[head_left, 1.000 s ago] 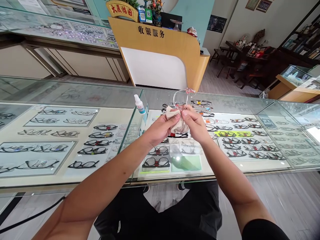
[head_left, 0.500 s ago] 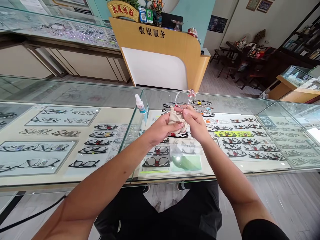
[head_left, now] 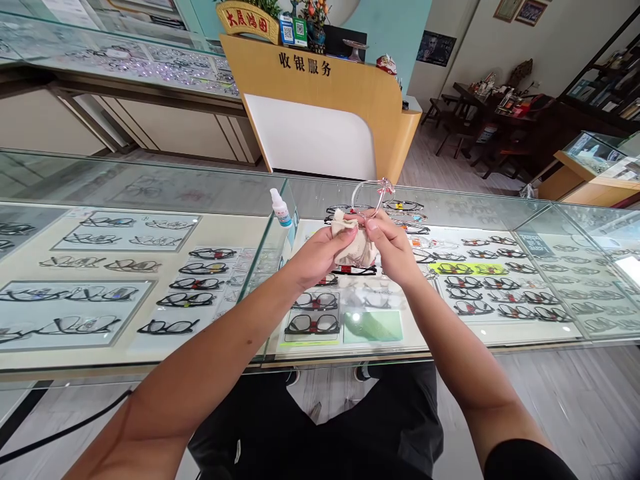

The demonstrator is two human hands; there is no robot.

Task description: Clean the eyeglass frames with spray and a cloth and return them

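My left hand (head_left: 317,252) is closed on a beige cloth (head_left: 357,250), its thumb pressed on the upper part. Beside it, my right hand (head_left: 393,248) pinches a clear and pinkish glasses frame (head_left: 369,190), which sticks up above the fingers. Part of the frame is hidden behind the cloth and fingers. Both hands are close together above the glass counter. A small white spray bottle (head_left: 281,208) with a blue label stands on the glass to the left of my hands.
Beneath the glass countertop (head_left: 225,180) lie rows of glasses (head_left: 463,282) and a green card (head_left: 373,327). A wooden cashier desk (head_left: 320,87) stands beyond the counter. At the back right is a dark table with chairs (head_left: 487,100).
The cloth has shifted and is bunched differently, its pointed top now folded over. My left thumb has moved up a little. My right hand and the frame have barely moved.
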